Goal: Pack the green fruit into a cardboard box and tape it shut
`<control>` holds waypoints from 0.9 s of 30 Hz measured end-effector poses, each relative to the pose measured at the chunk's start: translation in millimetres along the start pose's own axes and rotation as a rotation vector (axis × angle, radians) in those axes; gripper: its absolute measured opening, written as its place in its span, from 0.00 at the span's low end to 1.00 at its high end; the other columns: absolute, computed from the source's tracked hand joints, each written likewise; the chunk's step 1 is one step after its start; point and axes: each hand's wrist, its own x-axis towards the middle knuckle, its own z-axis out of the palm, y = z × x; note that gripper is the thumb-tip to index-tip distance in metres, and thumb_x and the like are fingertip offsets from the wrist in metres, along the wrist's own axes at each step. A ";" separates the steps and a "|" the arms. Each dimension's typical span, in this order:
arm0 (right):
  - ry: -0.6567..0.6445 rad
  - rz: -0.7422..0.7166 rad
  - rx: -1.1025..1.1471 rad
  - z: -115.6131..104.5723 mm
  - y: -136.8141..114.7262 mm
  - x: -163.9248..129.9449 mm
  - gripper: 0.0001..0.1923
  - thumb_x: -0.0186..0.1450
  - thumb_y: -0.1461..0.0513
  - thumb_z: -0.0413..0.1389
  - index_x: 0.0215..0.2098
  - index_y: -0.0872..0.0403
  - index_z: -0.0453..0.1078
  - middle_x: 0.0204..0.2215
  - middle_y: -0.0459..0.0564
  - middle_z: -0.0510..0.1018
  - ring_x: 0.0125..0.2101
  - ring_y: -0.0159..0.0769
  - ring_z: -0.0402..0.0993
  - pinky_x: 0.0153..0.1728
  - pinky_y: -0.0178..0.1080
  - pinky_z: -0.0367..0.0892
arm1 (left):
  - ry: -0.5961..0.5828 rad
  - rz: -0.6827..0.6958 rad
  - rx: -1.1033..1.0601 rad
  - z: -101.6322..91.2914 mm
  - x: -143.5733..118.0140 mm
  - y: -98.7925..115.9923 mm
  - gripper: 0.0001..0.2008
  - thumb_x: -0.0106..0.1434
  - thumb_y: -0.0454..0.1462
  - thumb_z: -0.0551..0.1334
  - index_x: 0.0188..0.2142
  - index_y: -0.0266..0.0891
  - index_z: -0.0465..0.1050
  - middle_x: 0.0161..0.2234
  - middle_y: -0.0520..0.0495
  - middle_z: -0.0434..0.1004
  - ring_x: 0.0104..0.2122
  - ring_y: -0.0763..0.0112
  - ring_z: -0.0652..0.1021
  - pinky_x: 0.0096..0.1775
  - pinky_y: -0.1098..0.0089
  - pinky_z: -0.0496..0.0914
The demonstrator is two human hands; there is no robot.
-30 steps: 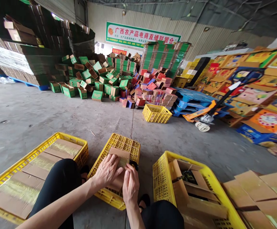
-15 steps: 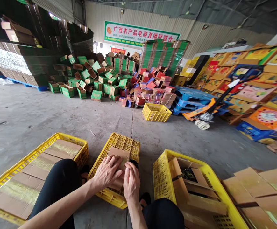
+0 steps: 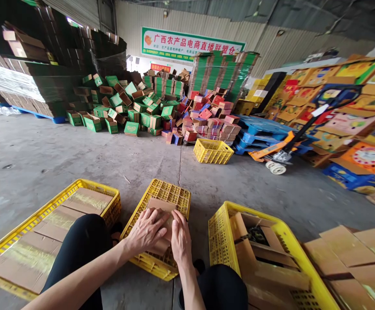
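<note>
A small brown cardboard box (image 3: 160,204) with a strip of clear tape lies on an upturned yellow plastic crate (image 3: 166,189) between my knees. My left hand (image 3: 147,230) rests flat on the box top with its fingers spread. My right hand (image 3: 181,237) is at the box's right side, its fingers stretched out and touching the upper right edge. No held object shows in either hand. The side of the box under my right palm is hidden.
To the left stands a yellow crate (image 3: 80,183) with taped boxes (image 3: 89,200). At right, another yellow crate (image 3: 221,241) holds an open box (image 3: 255,237); more taped boxes (image 3: 345,252) lie beyond. Ahead are an upright yellow crate (image 3: 211,153), a pallet jack (image 3: 278,153) and heaped cartons.
My right hand has shifted slightly up over the box's right edge. The black item beside its fingers no longer shows. My left hand stays flat on the box.
</note>
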 end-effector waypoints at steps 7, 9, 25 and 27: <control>-0.070 0.020 0.053 -10.8 -1.2 -9.4 0.24 0.81 0.58 0.40 0.64 0.51 0.73 0.62 0.54 0.77 0.62 0.38 0.74 0.64 0.45 0.71 | -0.022 -0.030 0.081 -1.7 9.8 7.1 0.25 0.76 0.42 0.55 0.71 0.51 0.63 0.59 0.40 0.71 0.53 0.52 0.71 0.54 0.50 0.69; -0.071 -0.003 0.042 -13.1 -1.8 -12.7 0.25 0.81 0.59 0.39 0.64 0.51 0.74 0.61 0.54 0.78 0.62 0.38 0.75 0.64 0.46 0.71 | -0.024 -0.034 0.084 -1.1 10.1 7.1 0.25 0.76 0.41 0.55 0.70 0.50 0.65 0.60 0.40 0.71 0.54 0.51 0.71 0.55 0.50 0.69; 0.023 0.014 0.120 -21.6 -13.6 -45.8 0.24 0.80 0.59 0.42 0.55 0.50 0.81 0.50 0.56 0.85 0.51 0.46 0.84 0.53 0.47 0.81 | 0.003 -0.059 0.110 4.2 7.2 9.2 0.24 0.77 0.42 0.52 0.69 0.50 0.66 0.58 0.40 0.72 0.53 0.53 0.70 0.55 0.52 0.68; 0.031 0.043 0.156 -20.5 -13.5 -49.3 0.25 0.80 0.58 0.42 0.53 0.50 0.82 0.49 0.55 0.86 0.50 0.46 0.84 0.52 0.47 0.81 | 0.009 -0.063 0.116 4.6 6.0 10.5 0.24 0.77 0.41 0.53 0.69 0.49 0.67 0.58 0.39 0.72 0.54 0.52 0.70 0.55 0.52 0.67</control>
